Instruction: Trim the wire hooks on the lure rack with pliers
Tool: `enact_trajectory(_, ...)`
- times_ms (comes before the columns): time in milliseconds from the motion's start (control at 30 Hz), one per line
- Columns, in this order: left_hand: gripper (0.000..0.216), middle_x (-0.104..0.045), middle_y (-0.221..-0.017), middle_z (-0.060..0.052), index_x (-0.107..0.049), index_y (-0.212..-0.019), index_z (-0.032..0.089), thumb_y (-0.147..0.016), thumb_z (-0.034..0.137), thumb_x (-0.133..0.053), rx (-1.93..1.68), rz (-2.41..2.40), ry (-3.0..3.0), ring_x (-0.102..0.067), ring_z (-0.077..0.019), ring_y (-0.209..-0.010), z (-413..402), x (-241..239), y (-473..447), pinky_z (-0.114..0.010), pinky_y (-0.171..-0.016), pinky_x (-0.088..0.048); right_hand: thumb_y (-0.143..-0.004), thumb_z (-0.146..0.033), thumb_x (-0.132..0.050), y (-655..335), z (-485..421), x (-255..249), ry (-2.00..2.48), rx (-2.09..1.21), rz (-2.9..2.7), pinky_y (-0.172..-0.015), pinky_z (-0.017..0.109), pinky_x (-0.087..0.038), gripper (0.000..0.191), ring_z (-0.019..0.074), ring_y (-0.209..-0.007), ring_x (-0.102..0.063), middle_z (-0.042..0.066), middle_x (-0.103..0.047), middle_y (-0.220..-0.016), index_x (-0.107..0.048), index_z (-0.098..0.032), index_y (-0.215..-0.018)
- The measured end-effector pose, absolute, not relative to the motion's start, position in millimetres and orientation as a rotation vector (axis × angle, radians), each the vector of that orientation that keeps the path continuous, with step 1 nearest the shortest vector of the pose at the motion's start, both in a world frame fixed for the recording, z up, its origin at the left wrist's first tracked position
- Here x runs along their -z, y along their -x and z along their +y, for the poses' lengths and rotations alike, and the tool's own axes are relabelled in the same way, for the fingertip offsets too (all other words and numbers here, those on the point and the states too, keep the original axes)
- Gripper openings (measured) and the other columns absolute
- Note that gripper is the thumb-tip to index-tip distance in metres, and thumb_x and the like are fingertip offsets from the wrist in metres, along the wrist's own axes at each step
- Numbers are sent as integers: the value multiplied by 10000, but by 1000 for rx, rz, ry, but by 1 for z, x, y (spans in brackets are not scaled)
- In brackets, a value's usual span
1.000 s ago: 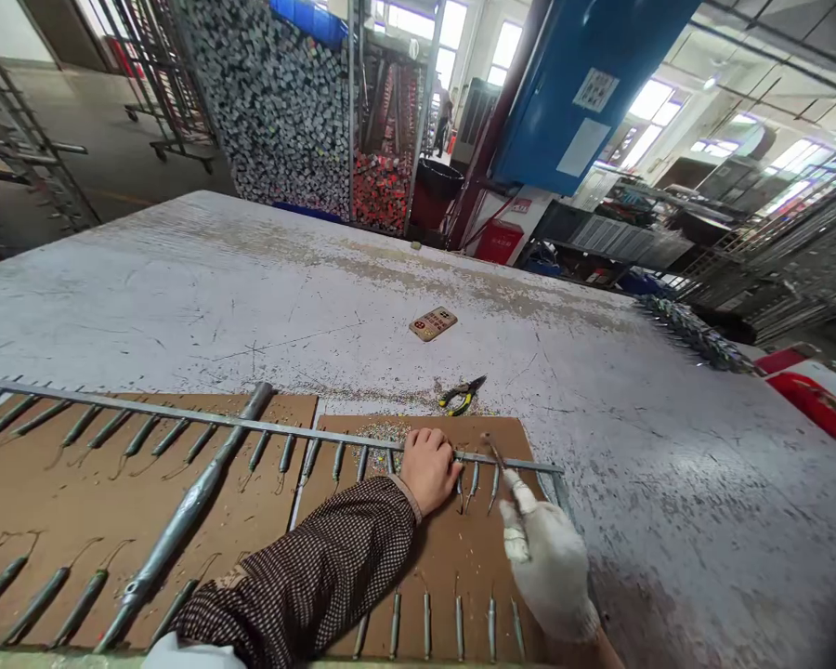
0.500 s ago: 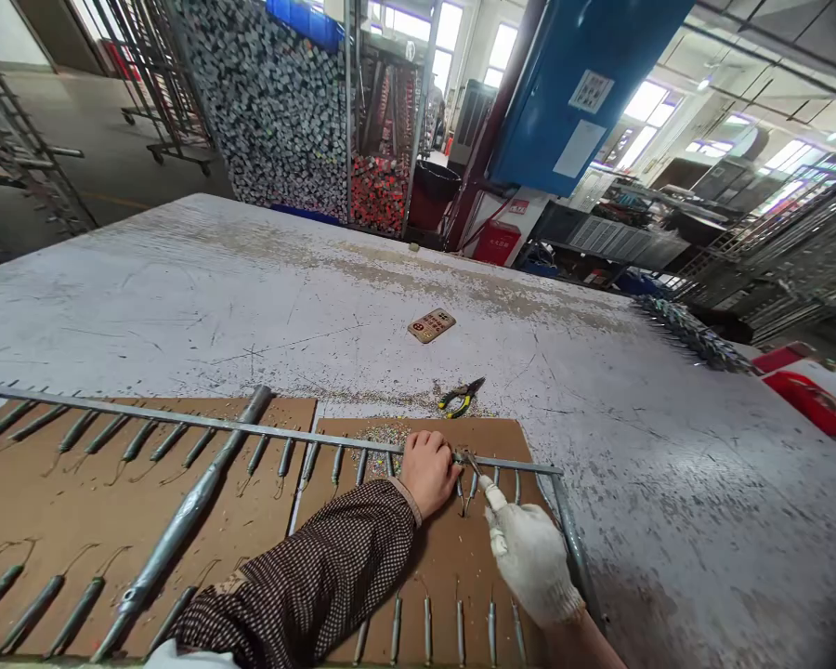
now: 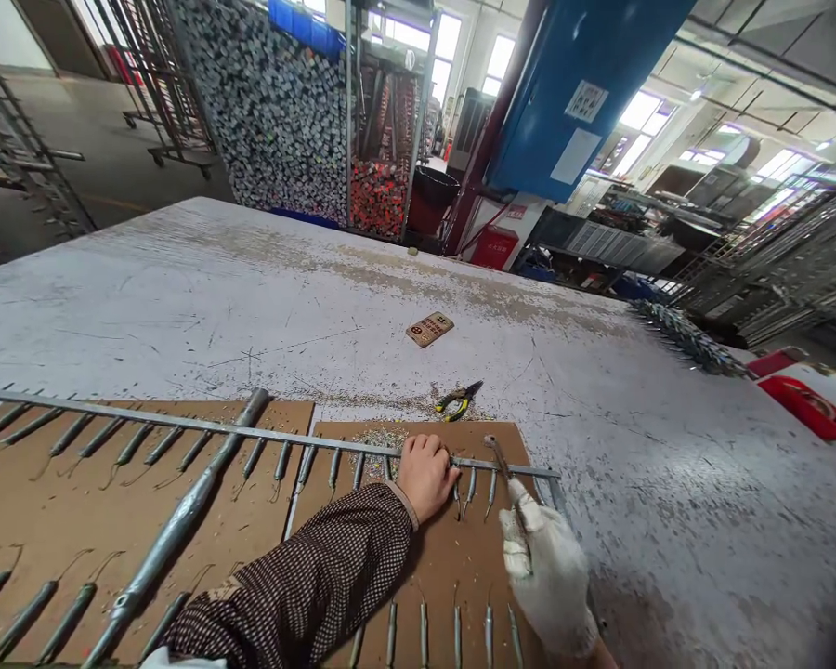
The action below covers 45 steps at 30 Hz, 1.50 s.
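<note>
Resting on the metal bar, which spans cardboard on the table, the left hand, arm stretched forward, curls its fingers over it; the gloved right hand, angled forward near the bar's end, clamps its fingers on a tool.

My worktop, white, scratched and scattered!
Two brown cardboard sheets, a left one and a right one, lie side by side on my table, right under the metal frame. Loose bits pile on the right sheet and spill past its far edge; just beyond, there are my yellow-and-black pliers! Farther out, a tan, card-shaped piece lies flat, and a small yellowish lump sits near the far edge.
</note>
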<state>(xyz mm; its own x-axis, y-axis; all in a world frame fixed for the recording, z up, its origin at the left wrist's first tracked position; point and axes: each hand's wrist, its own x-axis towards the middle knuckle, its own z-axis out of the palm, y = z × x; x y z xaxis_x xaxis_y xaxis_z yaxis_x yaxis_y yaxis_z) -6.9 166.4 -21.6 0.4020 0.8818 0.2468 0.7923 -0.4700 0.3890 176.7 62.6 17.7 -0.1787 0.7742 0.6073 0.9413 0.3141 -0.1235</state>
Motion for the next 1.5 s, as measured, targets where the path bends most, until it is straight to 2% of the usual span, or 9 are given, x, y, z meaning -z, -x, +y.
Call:
enact_trajectory(100, 190, -628, -1001, -58, -646, -791, 197, -859, 358, -720, -619, 1507, -2454, -530, -246, -986, 167, 23, 7, -438, -906, -376, -949, -157, -484, -177, 64, -2, 1618, 404, -2201, -609, 310, -307, 469, 190, -578, -505, -23, -587, -599, -520, -200, -1414)
enact_trajectory(200, 186, -629, -995, -58, -648, -800, 196, -853, 356, -725, -611, 1502, -2462, -535, -248, -983, 168, 23, 6, -440, -904, -383, -902, -142, -513, -178, 65, 13, 1756, 426, -2246, -588, 320, -238, 515, 194, -575, -508, -24, -596, -602, -530, -223, -1410)
enact_trajectory(667, 85, -660, -1053, -62, -651, -854, 200, -860, 269, -701, -668, 1300, -2692, -527, -270, -1038, 171, 23, 28, -488, -999, -362, -764, -54, -532, -177, 59, 19, 1860, 267, -2209, -589, 279, -274, 704, 166, -596, -556, -24, -666, -687, -524, -245, -1442)
enact_trajectory(733, 72, -661, -1028, -60, -647, -873, 195, -864, 251, -692, -662, 1288, -2728, -530, -267, -1023, 172, 24, 26, -481, -993, -368, -777, -69, -529, -178, 60, 18, 1875, 250, -2197, -578, 274, -275, 691, 165, -598, -561, -16, -662, -688, -523, -243, -1445)
enact_trajectory(867, 81, -667, -998, -52, -631, -867, 193, -847, 229, -700, -675, 1329, -2670, -539, -257, -996, 173, 29, 21, -445, -927, -400, -926, -178, -481, -181, 61, 15, 1824, 278, -2136, -575, 276, -298, 492, 183, -593, -552, -4, -597, -629, -552, -217, -1411)
enact_trajectory(1000, 99, -667, -989, -56, -615, -866, 195, -858, 258, -690, -698, 1331, -2629, -546, -252, -991, 174, 32, 19, -447, -933, -396, -1002, -230, -423, -181, 64, 10, 1727, 202, -2058, -589, 265, -341, 466, 164, -594, -527, -8, -576, -662, -482, -192, -1463)
enact_trajectory(1167, 106, -669, -993, -54, -614, -894, 195, -849, 255, -689, -702, 1353, -2606, -551, -247, -992, 173, 29, 18, -448, -951, -380, -979, -169, -408, -178, 69, -3, 1584, 310, -2204, -598, 298, -323, 432, 179, -605, -507, -5, -585, -651, -534, -169, -1392)
enact_trajectory(1333, 102, -672, -1002, -60, -613, -879, 196, -864, 278, -671, -680, 1335, -2587, -556, -246, -991, 172, 26, 18, -449, -945, -377, -972, -163, -461, -179, 68, -11, 1499, 329, -2072, -650, 293, -372, 482, 186, -647, -517, -2, -580, -656, -471, -147, -1454)
enact_trajectory(1500, 86, -669, -985, -67, -617, -877, 198, -873, 276, -652, -653, 1377, -2566, -556, -250, -983, 172, 22, 16, -451, -946, -377, -926, -146, -475, -177, 66, -4, 1644, 364, -2238, -562, 306, -286, 458, 184, -557, -481, -11, -561, -598, -564, -187, -1374)
